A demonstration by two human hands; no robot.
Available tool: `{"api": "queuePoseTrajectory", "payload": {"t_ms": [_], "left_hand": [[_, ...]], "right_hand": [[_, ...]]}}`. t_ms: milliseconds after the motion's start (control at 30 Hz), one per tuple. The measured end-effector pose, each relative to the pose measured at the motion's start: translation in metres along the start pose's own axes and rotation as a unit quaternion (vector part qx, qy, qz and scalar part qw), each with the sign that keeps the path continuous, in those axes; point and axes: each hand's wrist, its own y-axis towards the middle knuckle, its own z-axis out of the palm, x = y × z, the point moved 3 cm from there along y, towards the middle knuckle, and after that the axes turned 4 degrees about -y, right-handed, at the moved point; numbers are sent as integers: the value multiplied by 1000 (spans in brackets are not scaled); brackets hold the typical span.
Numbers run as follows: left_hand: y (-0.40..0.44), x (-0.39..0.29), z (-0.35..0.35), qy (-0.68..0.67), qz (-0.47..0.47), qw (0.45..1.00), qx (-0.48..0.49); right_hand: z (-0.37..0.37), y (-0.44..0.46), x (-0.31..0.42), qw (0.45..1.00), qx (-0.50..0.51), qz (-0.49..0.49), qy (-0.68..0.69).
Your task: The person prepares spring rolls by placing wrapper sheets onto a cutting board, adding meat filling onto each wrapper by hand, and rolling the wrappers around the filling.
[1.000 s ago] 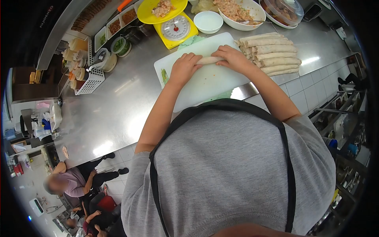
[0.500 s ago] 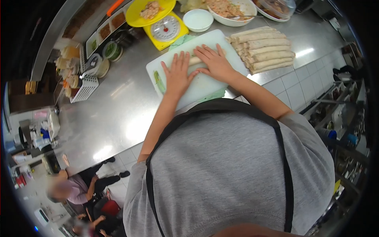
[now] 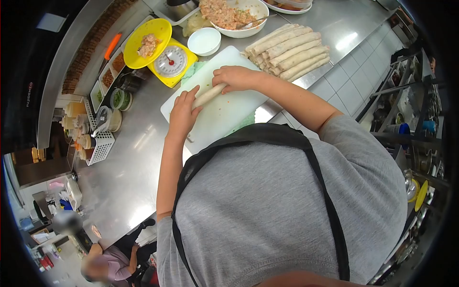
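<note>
A long pale uncooked spring roll [image 3: 210, 95] lies slantwise over the white cutting board [image 3: 229, 109]. My left hand [image 3: 183, 113] has its fingers curled over the roll's near-left end, thumb against the side. At the other end my right hand [image 3: 236, 78] grips it between thumb and bent fingers. Both tips of the roll are hidden by my hands. Small orange and green crumbs dot the board. Just beyond the board, to the right, similar spring rolls [image 3: 291, 50] are stacked in a pile.
Behind the board stand a yellow scale [image 3: 172, 62] with minced filling on its yellow pan [image 3: 158, 36], a small white bowl [image 3: 204, 42] and a large filling bowl [image 3: 244, 32]. Left are a jar basket [image 3: 101, 149] and a steel counter [image 3: 124, 177]. A person [image 3: 112, 263] is at lower left.
My hands went from lying flat on the roll with fingers spread to gripping its two ends. More of the roll shows between them. The camera view has shifted.
</note>
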Motion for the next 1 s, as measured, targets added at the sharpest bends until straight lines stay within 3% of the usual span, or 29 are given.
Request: {"api": "queuePoseTrajectory", "payload": {"t_ms": [133,267,433,500,600,700,800,1000], "left_hand": [[7,-25,-15,-75,-38,996,24],[43,-62,-11,-114,-12,992,60],[105,-131,15,-139,180,974,-22],[130,-153,31,-142,209,967,-39],[158,-166,56,-130,251,958,-47],[159,-165,77,-107,265,958,-26],[155,-159,88,-85,266,960,-5],[152,-155,87,-127,263,956,7]], "right_hand": [[-26,-23,5,998,13,47,31],[-71,-74,-8,993,-87,71,24],[-125,-145,-43,975,-153,154,-42],[-142,-171,-60,950,-204,227,-67],[-141,-203,-94,903,-261,282,-191],[-111,-230,-130,883,-247,369,-152],[-103,-244,-127,859,-332,373,-115],[-102,-252,-137,855,-318,400,-86]]}}
